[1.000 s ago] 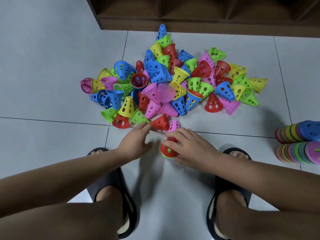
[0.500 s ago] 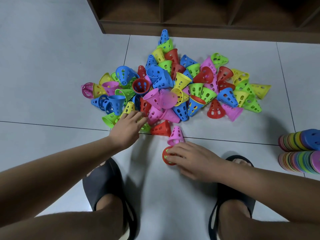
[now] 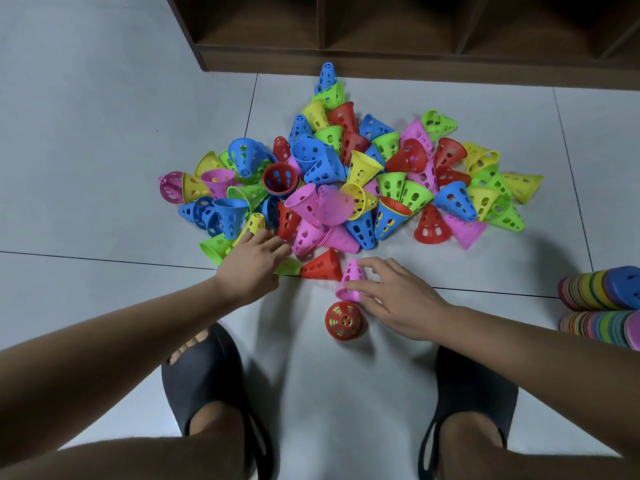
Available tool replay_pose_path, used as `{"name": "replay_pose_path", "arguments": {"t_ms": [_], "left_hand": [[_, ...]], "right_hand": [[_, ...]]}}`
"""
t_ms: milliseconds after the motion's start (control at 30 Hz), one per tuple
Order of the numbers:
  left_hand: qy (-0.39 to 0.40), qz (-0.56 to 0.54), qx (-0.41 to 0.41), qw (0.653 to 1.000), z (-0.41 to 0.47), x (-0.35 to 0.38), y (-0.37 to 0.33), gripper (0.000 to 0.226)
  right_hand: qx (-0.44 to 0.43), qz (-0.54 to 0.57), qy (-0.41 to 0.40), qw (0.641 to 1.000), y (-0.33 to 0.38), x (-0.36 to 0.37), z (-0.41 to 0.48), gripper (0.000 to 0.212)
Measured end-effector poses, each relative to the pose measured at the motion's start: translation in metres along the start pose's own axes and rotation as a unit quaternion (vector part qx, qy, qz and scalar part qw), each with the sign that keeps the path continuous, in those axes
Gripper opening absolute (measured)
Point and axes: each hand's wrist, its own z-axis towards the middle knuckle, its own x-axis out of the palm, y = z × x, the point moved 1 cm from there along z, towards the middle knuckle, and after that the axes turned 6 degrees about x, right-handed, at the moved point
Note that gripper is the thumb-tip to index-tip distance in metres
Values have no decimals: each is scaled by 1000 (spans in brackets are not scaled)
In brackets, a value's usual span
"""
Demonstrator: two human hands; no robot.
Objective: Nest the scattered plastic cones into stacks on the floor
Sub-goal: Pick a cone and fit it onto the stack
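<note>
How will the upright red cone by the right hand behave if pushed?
The red cone stands on its wide rim, so it probably slides, not tips. Holed plastic suggests it is light. Toppled, it would likely roll in a curve.

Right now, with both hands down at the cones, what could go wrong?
1. The left hand touches a yellow cone packed tightly against others. Pulling it out may tip or scatter those next to it.
2. The right hand pinches a pink cone close beside the small red stack. A careless swing could knock that stack over.
</note>
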Motion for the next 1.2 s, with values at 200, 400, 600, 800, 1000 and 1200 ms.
{"name": "replay_pose_path", "arguments": {"t_ms": [200, 400, 600, 800, 1000, 1200], "left_hand": [[-68, -67, -66, 993, -10, -16, -12, 62], [-157, -286, -55, 944, -12, -50, -55, 46], [-139, -413, 2, 900, -11, -65, -101, 47], [-83, -393, 67, 914, -22, -37, -115, 46], [-52, -353, 97, 929, -28, -7, -115, 49], [-47, -295, 101, 949, -20, 3, -114, 48]], "right_hand": [[103, 79, 49, 990, -4, 4, -1, 32], [187, 169, 23, 967, -11, 14, -5, 30], [277, 213, 23, 937, -15, 11, 0, 63], [311, 194, 85, 926, -29, 18, -9, 89], [345, 251, 24, 904, -34, 18, -9, 69], [277, 95, 82, 953, -23, 16, -12, 79]]}}
